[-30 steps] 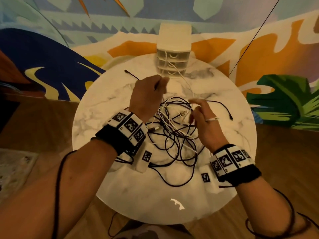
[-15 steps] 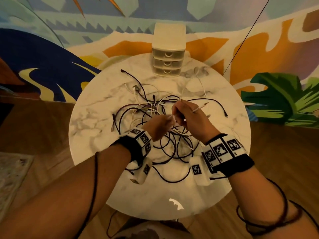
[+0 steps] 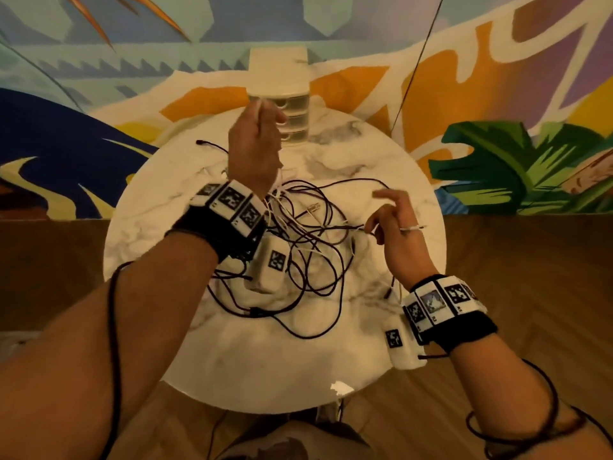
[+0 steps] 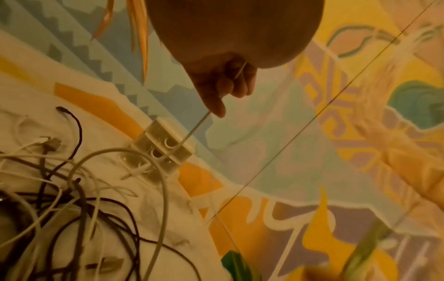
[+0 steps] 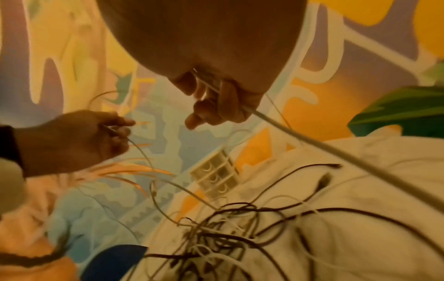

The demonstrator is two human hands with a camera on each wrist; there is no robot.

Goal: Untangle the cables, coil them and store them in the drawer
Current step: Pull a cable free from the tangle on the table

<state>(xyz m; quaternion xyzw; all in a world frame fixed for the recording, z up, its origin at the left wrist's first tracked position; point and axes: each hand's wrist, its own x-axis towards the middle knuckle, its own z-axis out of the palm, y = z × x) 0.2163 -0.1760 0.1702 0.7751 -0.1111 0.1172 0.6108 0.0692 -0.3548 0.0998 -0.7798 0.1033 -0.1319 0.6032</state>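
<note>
The left hand (image 3: 253, 144) is raised above the far part of the round white marble desk (image 3: 212, 353), and its fingers (image 4: 236, 83) are curled and pinch a thin white cable (image 4: 194, 131). This cable runs down from the pinch, passes in front of the small white plastic drawer unit with three clear drawers (image 3: 293, 104), and goes into the tangle of black and white cables (image 3: 308, 247) in the middle of the desk. All drawers look closed, so nothing is stored yet.

The cables are light, thin and very soft. They have no stiffness of their own, so a lifted strand hangs and drags its neighbours with it. I think a strong pull will only tighten the knots; it is better to take one cable near its plug end and feed it back through the loops slowly. The plugs are the hard parts and can catch on other strands.

The right hand (image 3: 396, 227) hovers over the right side of the tangle. Its fingers (image 5: 216, 106) are bent and hold another part of a white cable, which crosses the hand and sticks out on the right. The index finger looks stretched forward. It is probably the same cable as in the left hand, but the blur does not let me be sure.
</note>
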